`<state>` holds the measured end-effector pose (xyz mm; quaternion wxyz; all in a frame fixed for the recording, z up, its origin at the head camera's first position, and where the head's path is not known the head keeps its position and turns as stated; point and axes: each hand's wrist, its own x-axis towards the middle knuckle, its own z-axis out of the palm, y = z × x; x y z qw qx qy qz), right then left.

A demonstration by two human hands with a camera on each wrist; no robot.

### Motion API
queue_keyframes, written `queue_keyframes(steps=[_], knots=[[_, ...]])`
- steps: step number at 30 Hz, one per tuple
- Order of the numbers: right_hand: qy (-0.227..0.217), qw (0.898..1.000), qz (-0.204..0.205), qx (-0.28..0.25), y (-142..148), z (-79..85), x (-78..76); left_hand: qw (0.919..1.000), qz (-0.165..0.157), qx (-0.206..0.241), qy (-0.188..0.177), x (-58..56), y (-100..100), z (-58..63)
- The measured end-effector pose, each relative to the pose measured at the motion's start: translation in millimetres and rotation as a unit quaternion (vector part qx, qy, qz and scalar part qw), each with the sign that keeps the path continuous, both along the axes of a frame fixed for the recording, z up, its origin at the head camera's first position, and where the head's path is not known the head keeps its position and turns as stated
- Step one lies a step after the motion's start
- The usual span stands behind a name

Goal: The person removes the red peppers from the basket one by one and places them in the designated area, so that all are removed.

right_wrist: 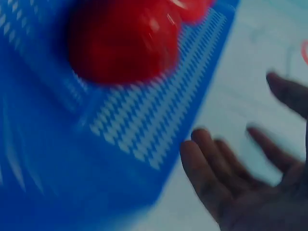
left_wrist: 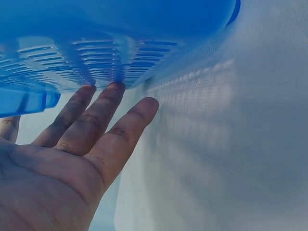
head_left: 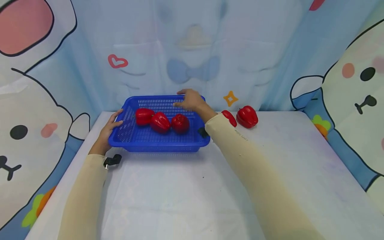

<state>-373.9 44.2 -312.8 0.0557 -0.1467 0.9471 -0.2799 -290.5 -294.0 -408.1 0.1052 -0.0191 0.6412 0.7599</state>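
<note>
A blue slotted plastic basket [head_left: 162, 143] stands at the back of the table, with red bell peppers [head_left: 160, 122] and a rounder red one [head_left: 180, 124] inside. My left hand [head_left: 106, 131] is at the basket's left end. In the left wrist view, straight fingers [left_wrist: 98, 113] touch the slotted side wall from outside. Over the back right of the basket reaches my right hand [head_left: 193, 100], holding nothing. Its fingers [right_wrist: 204, 173] are spread beside the basket's rim in the right wrist view, where a red pepper [right_wrist: 122, 41] shows blurred inside.
Right of the basket, a red bell pepper [head_left: 247, 116] sits on the white-covered table [head_left: 180, 196]. Another red pepper [head_left: 229, 118] beside it is partly hidden by my right sleeve [head_left: 240, 150]. A printed blue curtain [head_left: 192, 43] hangs just behind the basket.
</note>
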Motion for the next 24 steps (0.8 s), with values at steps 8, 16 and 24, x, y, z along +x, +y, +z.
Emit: queue_keyframes(steps=[8,16,24], knots=[[-0.078,0.992,0.065,0.071,-33,-23.7,6.3,1.0,-0.001,0.003,0.004,0.4,-1,-0.3],[-0.082,0.986,0.019,0.146,-24,-34.8,2.1,0.9999,0.004,0.012,0.007,-0.7,-1,-0.4],[-0.192,0.956,0.007,0.22,-16,-30.0,9.7,0.9998,0.004,-0.017,0.008,-2.4,0,-2.8]])
